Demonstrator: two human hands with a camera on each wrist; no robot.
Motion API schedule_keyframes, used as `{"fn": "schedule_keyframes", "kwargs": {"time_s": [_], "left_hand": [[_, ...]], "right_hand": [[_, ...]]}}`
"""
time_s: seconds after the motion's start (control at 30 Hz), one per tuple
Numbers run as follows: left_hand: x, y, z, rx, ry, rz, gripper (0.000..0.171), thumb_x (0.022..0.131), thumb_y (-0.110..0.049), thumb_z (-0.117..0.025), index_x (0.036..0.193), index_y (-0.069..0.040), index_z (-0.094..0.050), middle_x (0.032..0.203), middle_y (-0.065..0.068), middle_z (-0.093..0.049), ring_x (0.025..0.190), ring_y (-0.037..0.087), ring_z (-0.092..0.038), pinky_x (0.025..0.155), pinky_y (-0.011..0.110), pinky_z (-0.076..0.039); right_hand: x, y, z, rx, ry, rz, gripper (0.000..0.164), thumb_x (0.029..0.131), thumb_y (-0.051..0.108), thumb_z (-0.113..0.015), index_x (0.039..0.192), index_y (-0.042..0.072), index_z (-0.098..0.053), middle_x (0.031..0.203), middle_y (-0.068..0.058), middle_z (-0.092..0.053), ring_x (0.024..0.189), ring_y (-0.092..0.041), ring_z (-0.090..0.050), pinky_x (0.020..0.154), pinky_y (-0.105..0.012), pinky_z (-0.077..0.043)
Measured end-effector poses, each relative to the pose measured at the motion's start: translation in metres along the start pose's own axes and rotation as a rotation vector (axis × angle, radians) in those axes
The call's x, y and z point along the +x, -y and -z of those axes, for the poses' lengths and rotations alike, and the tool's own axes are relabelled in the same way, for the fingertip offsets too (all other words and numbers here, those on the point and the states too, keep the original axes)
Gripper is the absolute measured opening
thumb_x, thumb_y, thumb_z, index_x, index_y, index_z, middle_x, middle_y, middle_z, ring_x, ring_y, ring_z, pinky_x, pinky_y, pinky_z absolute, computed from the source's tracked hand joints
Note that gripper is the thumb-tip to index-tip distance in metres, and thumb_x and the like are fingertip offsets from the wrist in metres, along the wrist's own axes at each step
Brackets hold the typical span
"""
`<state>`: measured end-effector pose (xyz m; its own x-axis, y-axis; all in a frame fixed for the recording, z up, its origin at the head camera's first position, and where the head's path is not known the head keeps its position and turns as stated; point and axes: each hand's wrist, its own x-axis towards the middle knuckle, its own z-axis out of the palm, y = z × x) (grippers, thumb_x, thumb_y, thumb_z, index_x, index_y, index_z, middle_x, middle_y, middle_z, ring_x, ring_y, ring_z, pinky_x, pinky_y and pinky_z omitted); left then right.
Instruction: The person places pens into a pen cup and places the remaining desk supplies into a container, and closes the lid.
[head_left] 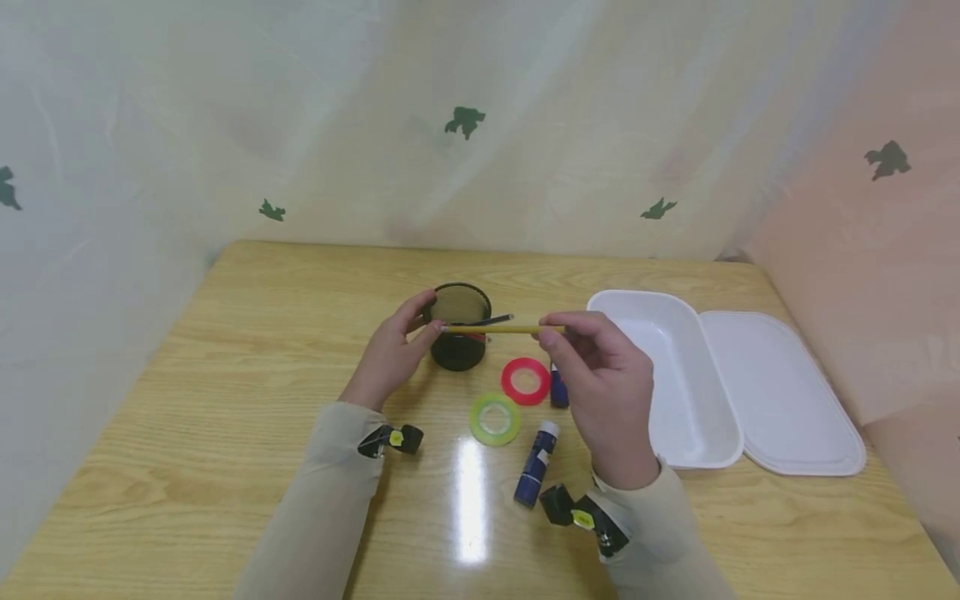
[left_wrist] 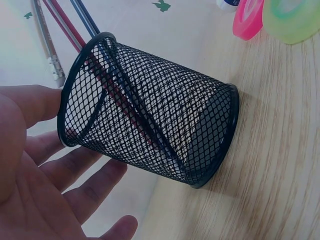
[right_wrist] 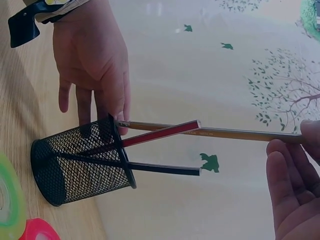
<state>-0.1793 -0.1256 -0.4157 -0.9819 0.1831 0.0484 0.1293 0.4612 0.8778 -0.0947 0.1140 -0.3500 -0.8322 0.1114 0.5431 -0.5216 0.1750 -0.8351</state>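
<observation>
My left hand grips the rim of a black mesh pencil cup, thumb on the near side and fingers around the far side. The cup stands on the wooden table with a red pencil and a dark pencil leaning out of its mouth. My right hand pinches a yellow pencil by one end between thumb and fingers. That pencil lies level above the cup, its eraser end close to the left thumb at the rim.
A red tape roll, a green tape roll and a blue glue stick lie in front of the cup. Another blue tube is partly behind the right hand. At right stand a white box and its lid.
</observation>
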Motion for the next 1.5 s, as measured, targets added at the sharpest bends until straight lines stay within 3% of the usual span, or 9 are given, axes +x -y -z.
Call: {"fn": "schedule_keyframes", "kwargs": {"time_s": [0.3,1.07,1.5], "left_hand": [[0.0001,-0.0001,0.0004,-0.008,0.003,0.007,0.055,0.104,-0.029,-0.055,0.155,-0.018,-0.037,0.159,0.006,-0.039,0.138,0.034,-0.046,0.11,0.056,-0.039],[0.0001,-0.0005,0.0005,0.003,-0.004,0.008,0.056,0.104,-0.03,-0.056,0.155,-0.018,-0.038,0.159,0.006,-0.039,0.138,0.033,-0.046,0.11,0.055,-0.039],[-0.0003,-0.0021,0.002,-0.009,-0.002,0.007,0.055,0.104,-0.028,-0.056,0.155,-0.016,-0.038,0.158,0.008,-0.04,0.137,0.034,-0.047,0.11,0.055,-0.039]], "right_hand": [[0.0003,-0.0013,-0.0006,-0.029,0.008,-0.026,0.016,0.091,0.007,-0.075,0.107,0.006,-0.073,0.093,-0.004,-0.071,0.072,-0.023,-0.059,0.065,-0.023,-0.053],[0.0013,-0.0042,-0.0011,-0.1,-0.008,-0.037,0.013,0.092,0.012,-0.075,0.105,0.01,-0.075,0.09,-0.003,-0.069,0.071,-0.017,-0.058,0.064,-0.022,-0.051],[0.0017,-0.008,-0.0019,-0.112,0.017,-0.095,0.015,0.091,0.013,-0.076,0.105,0.008,-0.075,0.095,0.001,-0.07,0.079,-0.018,-0.062,0.073,-0.024,-0.055]]}}
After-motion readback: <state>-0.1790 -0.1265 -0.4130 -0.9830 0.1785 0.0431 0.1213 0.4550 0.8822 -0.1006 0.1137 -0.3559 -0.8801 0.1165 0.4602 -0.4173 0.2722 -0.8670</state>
